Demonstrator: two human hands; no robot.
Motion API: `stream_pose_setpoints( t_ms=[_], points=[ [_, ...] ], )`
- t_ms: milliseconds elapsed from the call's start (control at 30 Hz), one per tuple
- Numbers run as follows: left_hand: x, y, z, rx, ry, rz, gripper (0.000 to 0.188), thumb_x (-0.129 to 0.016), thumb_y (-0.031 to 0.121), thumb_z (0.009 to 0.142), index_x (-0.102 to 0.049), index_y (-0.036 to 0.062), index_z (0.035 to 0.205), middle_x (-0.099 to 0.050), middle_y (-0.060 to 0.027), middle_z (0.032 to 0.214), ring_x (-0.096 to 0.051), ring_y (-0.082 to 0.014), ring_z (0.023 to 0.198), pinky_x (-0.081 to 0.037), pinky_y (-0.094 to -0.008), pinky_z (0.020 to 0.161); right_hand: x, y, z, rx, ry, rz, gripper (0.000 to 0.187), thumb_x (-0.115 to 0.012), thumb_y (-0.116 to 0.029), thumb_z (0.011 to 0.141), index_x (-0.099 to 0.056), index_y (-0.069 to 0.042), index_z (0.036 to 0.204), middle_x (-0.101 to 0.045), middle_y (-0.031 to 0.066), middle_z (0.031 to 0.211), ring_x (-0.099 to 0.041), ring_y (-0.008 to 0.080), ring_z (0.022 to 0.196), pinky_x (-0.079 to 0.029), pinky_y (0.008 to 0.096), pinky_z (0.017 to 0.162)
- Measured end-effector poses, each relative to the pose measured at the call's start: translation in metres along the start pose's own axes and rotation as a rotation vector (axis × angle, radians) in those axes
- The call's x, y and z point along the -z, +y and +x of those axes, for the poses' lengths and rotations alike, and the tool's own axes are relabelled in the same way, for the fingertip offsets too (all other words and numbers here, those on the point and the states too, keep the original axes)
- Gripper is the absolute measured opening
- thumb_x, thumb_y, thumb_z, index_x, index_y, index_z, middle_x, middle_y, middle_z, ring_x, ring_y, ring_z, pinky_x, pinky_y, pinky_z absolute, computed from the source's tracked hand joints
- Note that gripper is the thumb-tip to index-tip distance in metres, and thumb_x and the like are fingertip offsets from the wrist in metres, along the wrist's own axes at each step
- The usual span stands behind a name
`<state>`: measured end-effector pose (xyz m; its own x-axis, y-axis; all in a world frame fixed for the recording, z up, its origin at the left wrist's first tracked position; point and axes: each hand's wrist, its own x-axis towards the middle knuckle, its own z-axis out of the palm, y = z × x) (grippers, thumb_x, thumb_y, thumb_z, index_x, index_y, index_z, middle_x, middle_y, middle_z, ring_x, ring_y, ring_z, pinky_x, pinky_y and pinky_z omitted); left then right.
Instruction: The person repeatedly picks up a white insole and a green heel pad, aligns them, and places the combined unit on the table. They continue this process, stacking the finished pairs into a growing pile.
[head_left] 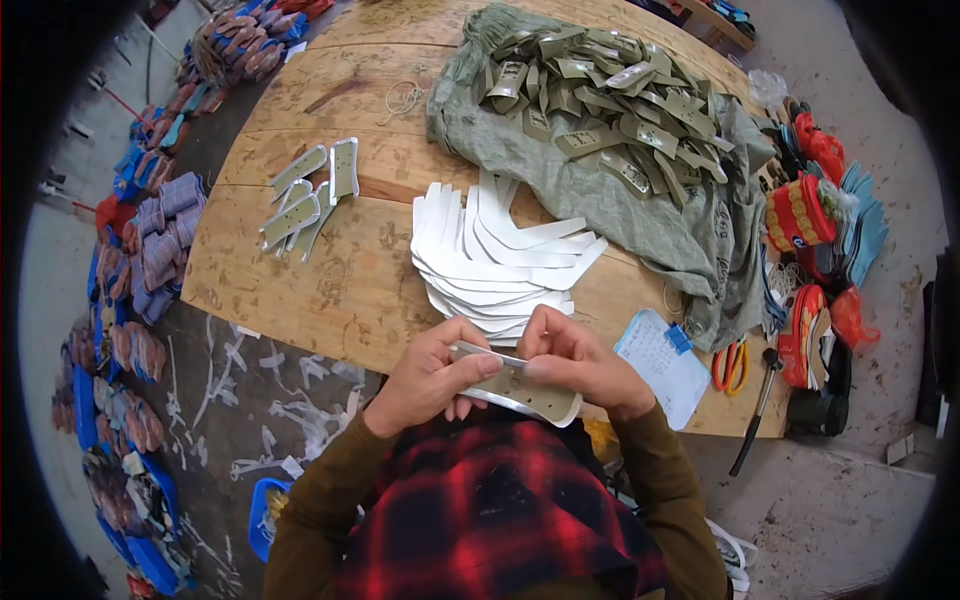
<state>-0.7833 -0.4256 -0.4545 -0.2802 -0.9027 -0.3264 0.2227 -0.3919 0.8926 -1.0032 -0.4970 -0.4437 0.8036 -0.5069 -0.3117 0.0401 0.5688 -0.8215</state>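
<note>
Close to my body, at the table's near edge, both hands hold one olive curved piece with small holes and a white edge strip [530, 393]. My left hand [440, 372] pinches its left end between thumb and fingers. With thumb and fingertips, my right hand [580, 362] presses the upper edge near the middle. Just beyond my hands lies a fanned stack of white bent strips [500, 262]. Several similar olive pieces with white edges [292, 213] rest on the left of the table. A large heap of olive pieces [610, 105] lies on a green woven sack [640, 235] at the far right.
The wooden table [270, 290] bears a clipboard with paper [660, 365] and orange-handled scissors [731, 367] at right. A hammer-like tool [757, 410] overhangs the edge beside red bags [800, 215]. Bundles in blue trays [130, 430] and white scraps [290, 400] cover the floor at left.
</note>
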Motion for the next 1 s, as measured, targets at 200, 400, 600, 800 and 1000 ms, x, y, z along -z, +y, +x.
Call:
stream_pose_setpoints(
  t_ms=[200, 400, 600, 800, 1000],
  points=[
    [-0.005, -0.009, 0.000, -0.083, 0.108, -0.053, 0.019, -0.063, 0.018, 0.094, -0.050, 0.0047, 0.098, -0.062, -0.0054, 0.065, -0.054, -0.0062, 0.044, -0.040, -0.0188, 0.037, 0.004, 0.011, 0.005, 0.108, 0.100, -0.017, 0.020, -0.063, -0.020, 0.093, -0.046, -0.009, 0.093, -0.053, -0.0020, 0.075, -0.052, 0.0036, 0.062, -0.041, 0.0189, 0.049],
    [-0.014, -0.016, 0.001, -0.142, 0.160, -0.134, 0.019, -0.064, 0.018, 0.094, -0.051, 0.0041, 0.098, -0.064, -0.0074, 0.068, -0.058, -0.0080, 0.049, -0.045, -0.0201, 0.042, -0.002, -0.004, 0.009, 0.116, 0.223, 0.041, 0.024, -0.066, -0.021, 0.092, -0.046, -0.009, 0.088, -0.053, -0.0005, 0.073, -0.050, 0.0049, 0.051, -0.039, 0.0207, 0.039],
    [0.018, 0.010, 0.006, -0.156, -0.343, 0.617, 0.025, -0.058, 0.024, 0.097, -0.056, 0.0031, 0.110, -0.066, -0.0061, 0.071, -0.062, -0.0098, 0.055, -0.049, -0.0228, 0.049, 0.005, -0.012, 0.014, 0.176, 0.106, -0.397, 0.026, -0.069, -0.021, 0.089, -0.047, -0.009, 0.083, -0.047, -0.0040, 0.074, -0.046, 0.0032, 0.062, -0.040, 0.0212, 0.043],
    [-0.019, 0.028, 0.002, 0.077, -0.289, 0.217, 0.030, -0.045, 0.030, 0.102, -0.054, 0.0042, 0.114, -0.063, -0.0039, 0.067, -0.057, -0.0080, 0.048, -0.044, -0.0202, 0.044, -0.004, -0.026, 0.011, 0.155, 0.055, 0.052, 0.017, -0.058, -0.021, 0.096, -0.047, -0.008, 0.097, -0.058, 0.0025, 0.078, -0.055, 0.0094, 0.057, -0.042, 0.0208, 0.041],
    [-0.034, 0.016, 0.011, -0.039, -0.197, 0.059, 0.031, -0.045, 0.030, 0.102, -0.051, 0.0016, 0.113, -0.062, -0.0032, 0.066, -0.055, -0.0082, 0.046, -0.042, -0.0213, 0.042, -0.006, -0.041, 0.009, 0.339, 0.067, -0.008, 0.019, -0.053, -0.024, 0.099, -0.052, -0.006, 0.097, -0.056, 0.0013, 0.083, -0.053, 0.0084, 0.068, -0.042, 0.0214, 0.057]
  ],
)
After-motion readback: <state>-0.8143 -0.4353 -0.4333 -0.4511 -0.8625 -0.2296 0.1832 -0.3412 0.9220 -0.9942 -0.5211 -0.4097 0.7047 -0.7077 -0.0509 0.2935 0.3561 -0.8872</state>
